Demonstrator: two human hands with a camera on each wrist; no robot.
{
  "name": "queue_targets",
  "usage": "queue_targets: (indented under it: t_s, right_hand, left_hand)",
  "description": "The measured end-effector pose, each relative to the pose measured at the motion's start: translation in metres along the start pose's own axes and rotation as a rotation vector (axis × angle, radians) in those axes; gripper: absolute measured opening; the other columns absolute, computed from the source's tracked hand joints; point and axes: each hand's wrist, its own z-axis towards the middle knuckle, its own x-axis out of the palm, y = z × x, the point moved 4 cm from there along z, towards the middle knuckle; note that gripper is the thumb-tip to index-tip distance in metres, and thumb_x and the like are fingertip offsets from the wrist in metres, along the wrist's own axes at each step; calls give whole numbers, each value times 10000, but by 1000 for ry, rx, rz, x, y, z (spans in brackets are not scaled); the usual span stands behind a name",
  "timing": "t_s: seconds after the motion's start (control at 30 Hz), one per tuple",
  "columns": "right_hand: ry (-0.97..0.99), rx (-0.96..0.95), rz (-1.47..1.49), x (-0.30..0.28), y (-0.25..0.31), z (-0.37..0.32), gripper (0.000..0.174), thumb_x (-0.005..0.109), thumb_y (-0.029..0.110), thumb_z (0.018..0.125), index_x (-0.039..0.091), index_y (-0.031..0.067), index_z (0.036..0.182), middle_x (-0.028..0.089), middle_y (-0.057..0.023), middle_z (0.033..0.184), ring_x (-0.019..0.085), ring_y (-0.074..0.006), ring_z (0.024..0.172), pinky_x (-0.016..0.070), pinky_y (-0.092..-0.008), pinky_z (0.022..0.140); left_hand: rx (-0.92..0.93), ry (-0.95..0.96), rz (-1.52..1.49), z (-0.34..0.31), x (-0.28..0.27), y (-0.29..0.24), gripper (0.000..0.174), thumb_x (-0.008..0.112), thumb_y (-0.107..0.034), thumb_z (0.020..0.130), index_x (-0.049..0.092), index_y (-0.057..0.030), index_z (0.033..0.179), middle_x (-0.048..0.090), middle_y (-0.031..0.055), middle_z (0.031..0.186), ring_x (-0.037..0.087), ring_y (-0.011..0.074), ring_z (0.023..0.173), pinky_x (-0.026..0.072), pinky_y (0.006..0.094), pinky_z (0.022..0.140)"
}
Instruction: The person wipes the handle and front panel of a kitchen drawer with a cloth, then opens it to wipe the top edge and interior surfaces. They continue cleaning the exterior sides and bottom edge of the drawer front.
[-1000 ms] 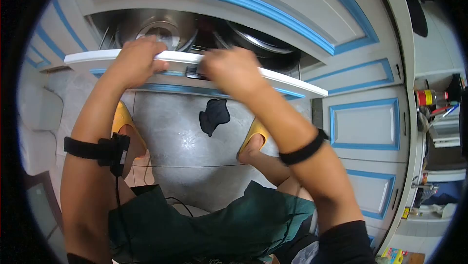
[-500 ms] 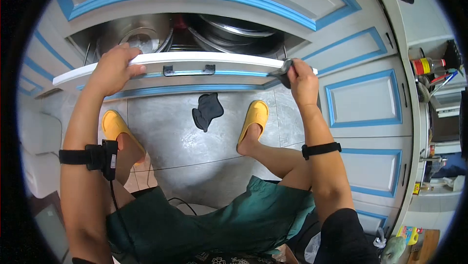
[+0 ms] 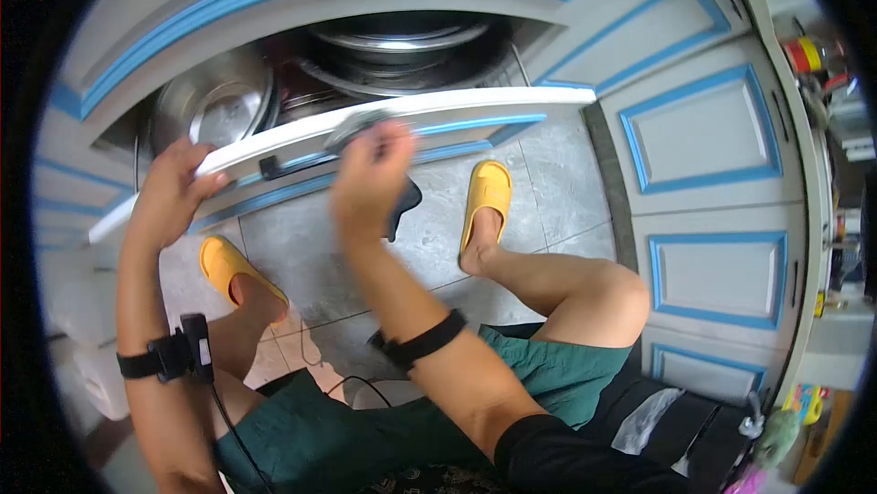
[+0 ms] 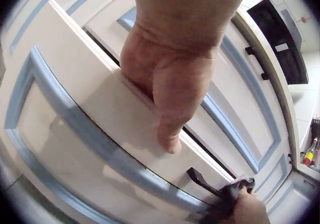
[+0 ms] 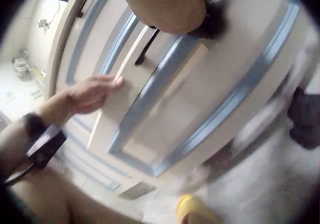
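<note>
A white drawer with blue trim (image 3: 475, 99) is pulled out from the cabinet. My left hand (image 3: 172, 193) grips its top edge near the left end, thumb on the front face and fingers over the inner side. Blurred in the head view, my right hand (image 3: 365, 188) holds a bunched dark grey cloth (image 3: 350, 131) against the drawer's upper edge. In the left wrist view the cloth (image 4: 227, 199) lies beside the black handle (image 4: 202, 181) and overlaps its end.
Inside the drawer sit a steel pot (image 3: 215, 97) and wide dark pans (image 3: 393, 60). A black cloth-like item (image 3: 405, 204) lies on the grey tiled floor, between feet in yellow slippers (image 3: 491, 188). More cabinet doors (image 3: 703, 129) stand along the right.
The right hand moved from near the handle to the drawer's right end with the cloth, then back left toward the middle. The left hand keeps its grip. The head view has shifted and tilted.
</note>
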Motion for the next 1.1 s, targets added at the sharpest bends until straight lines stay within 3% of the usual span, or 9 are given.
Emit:
queue_targets:
  t_s: [0.13,0.2,0.3,0.43,0.63,0.73,0.83,0.97,1.1]
  right_hand:
    - [314,11,101,-12,-10,15,220,549,9,817,522,2,1035,532,-123,1001,520,-223,959,411,-335,895]
    - [126,-147,-33,-48,-42,60,219,544,9,818,522,-8,1035,557,-163,984,559,-278,962,428,-366,899]
    - [-301,34,63,-116,-85,168,234,482,88,939,500,-64,1117,568,-207,1126,539,-305,1057,405,-385,959]
    - [-377,45,-97,-111,-54,162,232,476,86,939,503,-60,1116,564,-213,1116,545,-308,1040,413,-388,939]
    - [202,34,241,-17,-9,21,268,558,-77,698,595,49,932,591,-128,961,569,-324,972,455,-418,877]
    - [98,-151,137,-45,-25,70,257,576,-62,701,601,48,932,604,-120,967,578,-323,957,459,-419,864]
    - [-424,39,174,-107,-54,175,115,538,62,889,574,10,984,605,-166,940,586,-302,942,454,-395,849]
    - [-492,141,186,-91,-45,158,122,518,53,897,538,-11,998,575,-182,983,572,-320,945,446,-413,845]
    - [116,123,289,-30,-18,47,216,572,-40,757,547,52,951,570,-132,977,563,-326,963,452,-415,843]
  left_hand:
    - [-51,-11,-17,2,6,1,313,662,-240,822,610,12,1000,497,164,837,510,305,811,406,376,744]
    - [-110,-8,-43,3,7,4,308,669,-240,822,605,12,986,499,161,838,511,289,819,402,373,745]
    - [-103,2,24,3,5,2,297,673,-241,837,599,12,972,503,157,855,510,275,829,409,362,769]
    - [-1,-91,151,-1,13,49,349,693,-249,850,605,42,1022,551,162,946,523,294,918,414,344,867]
    - [-117,-58,-92,1,13,21,364,662,-251,881,570,35,1086,462,95,856,459,198,803,402,307,730]
    - [-122,-62,73,-3,9,20,347,642,-241,895,569,28,1101,469,92,862,455,189,802,403,305,736]
    - [-109,-76,55,-3,12,14,316,644,-222,895,572,16,1088,473,91,867,447,194,779,399,307,710]
    - [-146,-65,54,-5,11,24,306,648,-225,891,575,-1,1086,463,82,855,431,186,759,391,300,694]
    - [-212,-62,106,-4,9,21,341,643,-236,898,567,10,1122,452,64,845,420,170,743,383,286,677]
